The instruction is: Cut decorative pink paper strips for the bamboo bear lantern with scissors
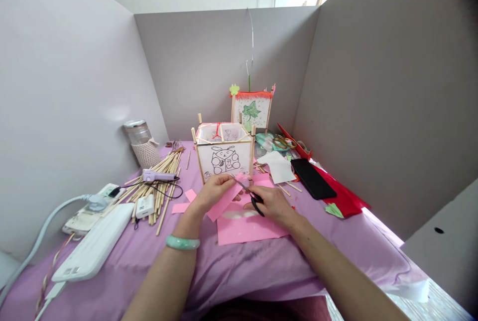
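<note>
My left hand [214, 192] pinches a folded piece of pink paper [223, 205] near its upper end. In my right hand [274, 205] is a pair of black-handled scissors [257, 203], with the blades at the top of that paper, close to my left fingertips. A fringe of thin cuts seems to show there, too small to make out fully. Under both hands lies a larger pink sheet [242, 234]. Just behind them stands a lantern-like box [226, 159] of wooden sticks and white paper, with a bear-like drawing on its front and a red string on top.
At left are wooden sticks [164, 181], a lilac glue gun [159, 175], a white charger [145, 206], a power strip [80, 219] and a glass jar [141, 142]. A leaf-decorated lantern [252, 112] stands behind. On the right lie a black phone [312, 178], white paper [276, 165] and red material [345, 196]. Grey partitions [224, 52] enclose the table.
</note>
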Demonstrator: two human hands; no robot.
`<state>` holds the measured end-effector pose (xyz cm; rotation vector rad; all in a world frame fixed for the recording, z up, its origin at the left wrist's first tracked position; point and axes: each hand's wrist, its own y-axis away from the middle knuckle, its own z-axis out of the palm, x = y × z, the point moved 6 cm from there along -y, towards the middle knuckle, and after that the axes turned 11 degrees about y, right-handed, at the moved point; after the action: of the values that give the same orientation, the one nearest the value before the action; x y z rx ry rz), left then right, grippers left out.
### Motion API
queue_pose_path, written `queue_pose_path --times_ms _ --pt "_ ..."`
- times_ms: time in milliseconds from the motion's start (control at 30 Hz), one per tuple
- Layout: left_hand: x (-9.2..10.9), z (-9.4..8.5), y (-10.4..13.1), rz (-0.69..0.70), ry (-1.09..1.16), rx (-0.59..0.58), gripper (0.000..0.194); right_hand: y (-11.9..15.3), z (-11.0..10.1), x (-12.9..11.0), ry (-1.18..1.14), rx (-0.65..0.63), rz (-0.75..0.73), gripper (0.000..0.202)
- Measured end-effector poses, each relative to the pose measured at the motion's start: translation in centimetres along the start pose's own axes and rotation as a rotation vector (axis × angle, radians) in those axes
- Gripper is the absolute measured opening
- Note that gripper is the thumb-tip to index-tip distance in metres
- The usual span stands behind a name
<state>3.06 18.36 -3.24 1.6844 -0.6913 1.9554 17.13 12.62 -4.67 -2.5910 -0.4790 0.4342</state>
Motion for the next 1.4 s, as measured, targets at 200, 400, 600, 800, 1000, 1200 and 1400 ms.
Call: queue_pose_path --times_ms 200,400,600,800,1000,1200,1400 --pt "-0.2 0.0 0.0 -0.016 -0.04 -0.013 0.03 0.0 -0.1 -0.4 -0.016 -0.01 0.004 0.038" --pt "-0.4 0.0 -0.1 -0.027 -0.041 -0.023 0.032 -0.1 0.0 -0.4 0.001 -0.014 0.007 0.037" --pt "-0.3 0.1 0.0 -0.013 -0.052 -0.034 0.031 -0.2 0.0 -0.2 0.005 -0.014 0.008 0.036" --pt "-0.2 0.0 -0.1 -0.001 -0.081 -0.02 0.03 -0.2 -0.1 -0.4 -0.017 -0.027 0.01 0.036" --pt "0.4 -0.7 -0.2 0.036 -0.008 0.091 0.031 0.0 -0.4 -0.7 -0.009 -0.029 -0.002 0.039" --pt "0.3 -0.8 -0.3 0.035 -0.005 0.121 0.032 0.0 -0.5 -0.8 0.013 -0.027 -0.009 0.038" --pt "0.0 -0.9 -0.4 0.021 -0.014 0.123 0.032 0.0 -0.2 -0.5 0.023 -0.023 -0.011 0.037"
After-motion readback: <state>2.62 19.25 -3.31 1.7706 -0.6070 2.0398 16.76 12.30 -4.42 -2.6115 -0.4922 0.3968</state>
